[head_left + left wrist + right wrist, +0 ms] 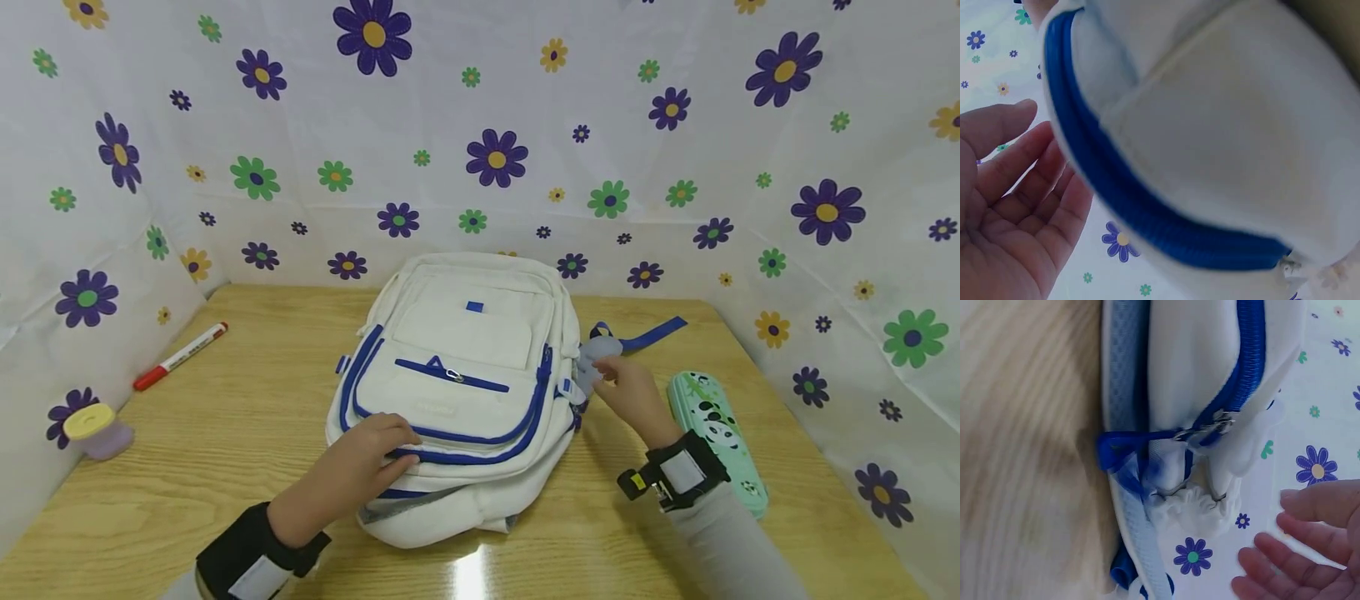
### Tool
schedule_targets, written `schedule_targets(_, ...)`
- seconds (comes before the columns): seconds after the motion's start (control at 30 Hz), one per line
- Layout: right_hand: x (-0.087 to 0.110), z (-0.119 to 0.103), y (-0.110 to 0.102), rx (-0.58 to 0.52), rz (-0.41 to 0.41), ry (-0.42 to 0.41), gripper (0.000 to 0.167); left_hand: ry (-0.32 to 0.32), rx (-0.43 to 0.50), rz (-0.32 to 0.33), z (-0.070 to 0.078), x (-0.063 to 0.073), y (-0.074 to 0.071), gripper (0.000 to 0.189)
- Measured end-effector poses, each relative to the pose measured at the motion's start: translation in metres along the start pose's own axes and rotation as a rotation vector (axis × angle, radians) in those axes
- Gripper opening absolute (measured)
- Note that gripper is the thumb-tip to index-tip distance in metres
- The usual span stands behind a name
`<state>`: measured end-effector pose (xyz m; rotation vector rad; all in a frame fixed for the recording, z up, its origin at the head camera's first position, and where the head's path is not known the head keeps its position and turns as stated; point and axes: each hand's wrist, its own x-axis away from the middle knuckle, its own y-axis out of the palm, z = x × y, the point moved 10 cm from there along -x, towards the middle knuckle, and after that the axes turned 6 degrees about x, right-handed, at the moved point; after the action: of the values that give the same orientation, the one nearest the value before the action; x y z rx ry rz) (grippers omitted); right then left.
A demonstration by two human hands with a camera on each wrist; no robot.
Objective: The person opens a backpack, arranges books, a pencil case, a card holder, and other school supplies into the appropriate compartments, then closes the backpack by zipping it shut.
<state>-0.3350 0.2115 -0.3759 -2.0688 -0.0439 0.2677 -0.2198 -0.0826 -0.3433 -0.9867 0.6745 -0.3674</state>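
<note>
Far left on the wooden table (255,367): small purple tub with yellow lid (98,431), then a red-capped white marker (181,357) lying slantwise behind it, both near the floral sheet (495,108). Next, left hand (360,458), black band (255,554) on the wrist, at the lower left front edge of the backpack; fingers loosely bent and spread, thumb apart, gripping nothing visible, fingertips at or just beside the blue-trimmed edge (contact hard to call). White backpack (461,333) sits mid-table, front face up toward the head camera, blue zippers curving round it, short blue front zipper (452,376) with a metal pull. Right hand (633,396) is off the bag's right side, by a greyish piece (592,367) (blurry, maybe a charm or flap); fingers loosely extended, apparently holding nothing. Blue strap (654,334) trails on the table behind that hand. Far right: mint panda pencil case (717,442), lying lengthwise, partly behind the right forearm.
</note>
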Motion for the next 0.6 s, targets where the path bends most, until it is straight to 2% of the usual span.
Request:
schedule_targets(0.13, -0.008, -0.022, -0.002, -0.005, 0.002, -0.097, 0.032, -0.014, -0.004, 0.001, -0.005, -0.004, -0.004, 0.014)
schedule_targets(0.33, -0.018, -0.058, 0.018, 0.063, -0.062, -0.271, 0.034, -0.011, -0.020, 0.021, -0.014, -0.007, -0.006, 0.014)
schedule_targets(0.5, -0.024, -0.073, 0.031, 0.156, -0.090, -0.307, 0.032, -0.020, 0.015, 0.034, -0.024, -0.008, 0.000, 0.012)
schedule_targets(0.6, -0.026, -0.075, 0.038, 0.215, -0.108, -0.313, 0.027, -0.041, -0.019, 0.015, -0.031, -0.010, 0.005, 0.013)
